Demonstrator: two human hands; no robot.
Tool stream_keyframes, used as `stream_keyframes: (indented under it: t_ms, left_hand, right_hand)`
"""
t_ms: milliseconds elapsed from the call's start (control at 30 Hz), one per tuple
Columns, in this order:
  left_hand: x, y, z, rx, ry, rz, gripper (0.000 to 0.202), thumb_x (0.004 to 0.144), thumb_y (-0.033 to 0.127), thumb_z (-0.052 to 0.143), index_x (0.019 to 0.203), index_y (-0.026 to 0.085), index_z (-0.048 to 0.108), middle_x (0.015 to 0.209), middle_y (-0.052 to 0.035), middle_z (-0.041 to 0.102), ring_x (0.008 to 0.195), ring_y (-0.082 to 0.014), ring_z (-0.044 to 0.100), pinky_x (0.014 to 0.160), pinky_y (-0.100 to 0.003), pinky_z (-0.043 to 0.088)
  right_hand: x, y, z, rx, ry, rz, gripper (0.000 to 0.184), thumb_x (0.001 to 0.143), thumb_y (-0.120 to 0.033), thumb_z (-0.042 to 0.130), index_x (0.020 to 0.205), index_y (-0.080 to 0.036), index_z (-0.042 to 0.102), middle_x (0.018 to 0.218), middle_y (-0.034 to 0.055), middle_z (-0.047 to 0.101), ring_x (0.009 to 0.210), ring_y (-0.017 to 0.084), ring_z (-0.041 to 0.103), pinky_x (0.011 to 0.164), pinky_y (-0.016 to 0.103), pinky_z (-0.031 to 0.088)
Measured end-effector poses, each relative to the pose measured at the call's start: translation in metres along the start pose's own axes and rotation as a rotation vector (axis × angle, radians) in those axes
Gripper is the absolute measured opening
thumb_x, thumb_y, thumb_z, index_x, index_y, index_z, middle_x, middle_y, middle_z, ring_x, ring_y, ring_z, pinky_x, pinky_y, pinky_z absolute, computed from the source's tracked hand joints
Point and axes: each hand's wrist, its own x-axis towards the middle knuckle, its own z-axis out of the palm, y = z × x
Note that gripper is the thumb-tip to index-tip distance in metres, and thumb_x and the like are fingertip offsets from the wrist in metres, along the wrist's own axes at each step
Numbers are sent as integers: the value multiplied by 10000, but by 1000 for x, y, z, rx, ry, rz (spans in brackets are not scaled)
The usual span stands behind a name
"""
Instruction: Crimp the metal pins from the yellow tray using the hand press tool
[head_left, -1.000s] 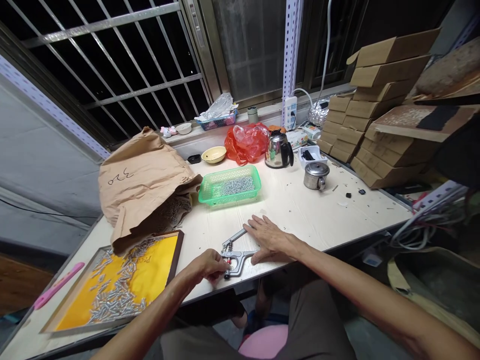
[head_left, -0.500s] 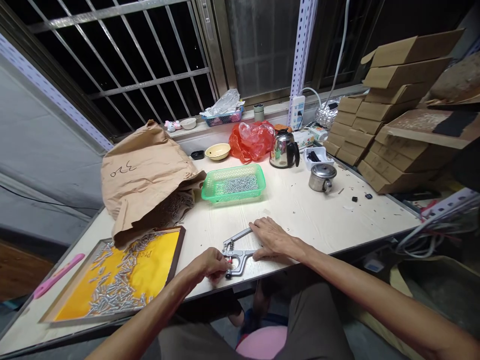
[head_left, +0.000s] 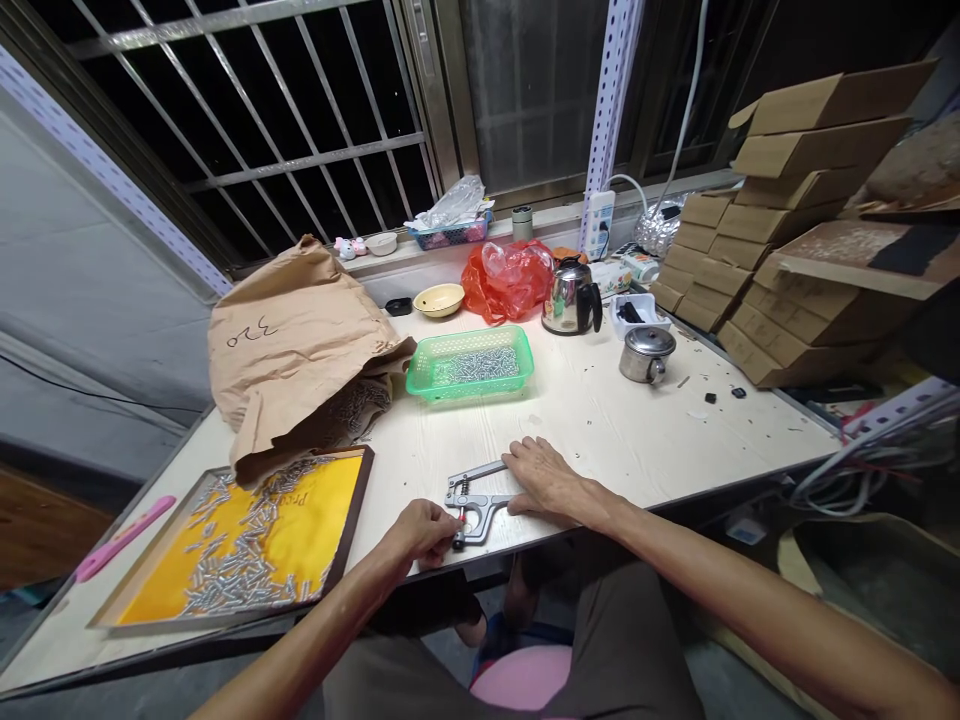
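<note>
Your station a small workshop, plier-like tool (head_left: 489,505) on pale worktable (head_left: 585,420) before you, metal parts (head_left: 240,580) in tray (head_left: 319,520), stacked cartons (head_left: 795,152) at right, barred window (head_left: 300,162) ahead

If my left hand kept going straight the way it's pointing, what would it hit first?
Most likely the metal pliers. Your left hand is right next to them; whether it touches is hard to tell.

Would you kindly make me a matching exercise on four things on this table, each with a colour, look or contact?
1. Pliers
2. Basket
3. Kettle
4. Tray

A. Yellow inside
B. Touched by the right hand
C. Silver, with a black handle
D. Green

Pairs: 1-B; 2-D; 3-C; 4-A
</note>
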Motion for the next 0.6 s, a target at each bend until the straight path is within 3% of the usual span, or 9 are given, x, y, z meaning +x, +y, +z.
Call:
stream_keyframes:
  t_ms: [67,133,200,267,333,433,600]
  left_hand:
    - [-4,-1,1,52,55,15,454,636,604,576,520,179,467,432,49,437,425,-103,432,483,-255,390]
    - [-10,0,3,197,202,98,389,739,511,518,559,165,531,511,7,521,517,-137,509,554,-271,418]
    - [-16,3,8,371,374,283,294,796,397,495,682,154,616,686,-43,611,692,-175,572,672,-289,437]
    - [-18,7,16,502,461,511,202,805,309,516,868,167,646,903,-73,633,886,-207,562,800,-316,434]
    - [-14,12,25,608,447,681,257,789,257,552,1031,187,607,1086,-80,599,1036,-233,510,897,-355,417]
    - [-2,23,33,751,370,773,452,758,221,593,1198,170,503,1296,-100,491,1199,-258,408,1006,-397,361]
    - [11,44,29,920,218,754,550,769,272,590,1273,126,425,1205,-118,540,1095,-252,473,947,-372,411]
  right_hand:
    - [-3,-3,-1,-1,-4,0,395,699,-408,732,948,-130,604,1006,105,582,964,249,490,823,362,372]
    - [-5,-5,-2,3,-4,-1,333,723,-378,719,915,-130,608,981,97,587,943,234,499,789,339,379]
    - [-6,-5,1,4,8,-1,305,728,-354,717,904,-130,607,969,90,589,934,227,504,771,326,382]
    - [-7,-5,7,10,35,-10,296,727,-341,718,909,-139,602,969,84,586,942,226,504,768,322,383]
    - [-8,-4,14,17,71,-16,289,730,-336,712,919,-150,595,972,80,581,953,229,501,775,324,384]
    - [-10,-3,24,18,113,-6,285,745,-315,695,952,-155,581,988,81,572,967,232,495,796,336,386]
    - [-16,0,28,50,114,-25,498,722,-389,694,1116,-131,532,1088,107,548,1031,259,467,865,371,383]
